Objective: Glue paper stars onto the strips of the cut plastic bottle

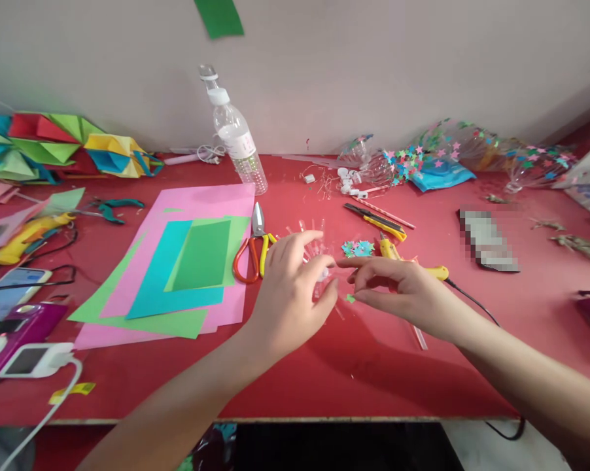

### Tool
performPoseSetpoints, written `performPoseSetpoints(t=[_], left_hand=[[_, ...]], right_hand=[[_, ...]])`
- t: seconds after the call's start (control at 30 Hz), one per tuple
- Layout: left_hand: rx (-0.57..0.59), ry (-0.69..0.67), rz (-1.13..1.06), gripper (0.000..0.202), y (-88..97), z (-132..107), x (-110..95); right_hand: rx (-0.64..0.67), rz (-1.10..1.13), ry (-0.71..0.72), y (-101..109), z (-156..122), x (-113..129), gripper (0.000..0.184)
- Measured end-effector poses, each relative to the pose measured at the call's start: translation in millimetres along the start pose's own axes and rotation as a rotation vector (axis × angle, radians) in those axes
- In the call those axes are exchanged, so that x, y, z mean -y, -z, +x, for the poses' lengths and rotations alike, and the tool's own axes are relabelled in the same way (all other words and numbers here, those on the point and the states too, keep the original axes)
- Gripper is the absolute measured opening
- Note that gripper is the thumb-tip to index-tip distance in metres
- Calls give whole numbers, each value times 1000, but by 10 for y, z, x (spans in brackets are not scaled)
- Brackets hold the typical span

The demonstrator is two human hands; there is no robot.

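Note:
A clear plastic piece with cut, spread-out strips (323, 273), like a cut bottle top, sits low over the red table. My left hand (295, 284) curls over it, thumb and index finger at its middle, the palm hiding part of it. My right hand (405, 284) is just to the right, index finger stretched toward the piece, thumb and other fingers curled together. Beside that thumb tip is a small green star (350, 298); whether the fingers grip anything is hidden. Beyond lies a pile of coloured paper stars (358, 248). A yellow glue gun (389, 248) lies partly behind my right hand.
Red-and-yellow-handled scissors (256, 245) and stacked coloured paper (177, 304) lie left. A plastic bottle (241, 147) stands near the wall. A yellow cutter knife (378, 222), a dark phone (488, 242) and star-covered plastic pieces (405, 163) are right. A power bank (34, 360) is front left.

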State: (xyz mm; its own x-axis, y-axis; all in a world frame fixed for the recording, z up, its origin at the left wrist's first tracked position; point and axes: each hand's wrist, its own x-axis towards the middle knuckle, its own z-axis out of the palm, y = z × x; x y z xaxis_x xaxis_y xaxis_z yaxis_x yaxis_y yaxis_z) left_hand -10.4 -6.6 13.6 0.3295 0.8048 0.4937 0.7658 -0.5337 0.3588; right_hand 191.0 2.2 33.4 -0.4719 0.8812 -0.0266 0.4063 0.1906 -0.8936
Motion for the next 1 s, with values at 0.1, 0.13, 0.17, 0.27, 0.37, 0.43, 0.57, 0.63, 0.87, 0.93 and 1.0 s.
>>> performPoseSetpoints(t=[0.1,0.13,0.17,0.27,0.37,0.43,0.57,0.63,0.87,0.93,1.0], left_hand=[[-54,-1,58,7,-49,15,32],[-70,1,69,8,-55,16,42],[-78,4,76,9,-59,15,51],[-80,5,93,10,-70,3,73],[-87,8,128,11,-88,-7,94],[-85,7,136,11,-107,-7,108],[-67,-23,114,7,-146,-7,130],[-76,-35,96,7,-161,-12,139],[-102,29,-80,9,-182,-27,170],[-105,22,-131,9,-186,-32,169],[-107,-3,-161,8,-189,-40,159]], right_hand=[[-16,-23,34,5,-12,5,10],[-30,-37,45,13,-22,14,10],[-46,-55,54,26,-36,27,10],[-94,-125,98,97,-90,88,9],[-120,-189,129,198,-121,144,8],[-122,-205,132,261,-90,160,7],[-40,-143,168,334,121,132,4],[11,-117,184,341,258,87,3],[99,64,136,229,399,-139,9],[107,105,137,167,334,-183,9],[81,100,163,102,261,-211,7]])
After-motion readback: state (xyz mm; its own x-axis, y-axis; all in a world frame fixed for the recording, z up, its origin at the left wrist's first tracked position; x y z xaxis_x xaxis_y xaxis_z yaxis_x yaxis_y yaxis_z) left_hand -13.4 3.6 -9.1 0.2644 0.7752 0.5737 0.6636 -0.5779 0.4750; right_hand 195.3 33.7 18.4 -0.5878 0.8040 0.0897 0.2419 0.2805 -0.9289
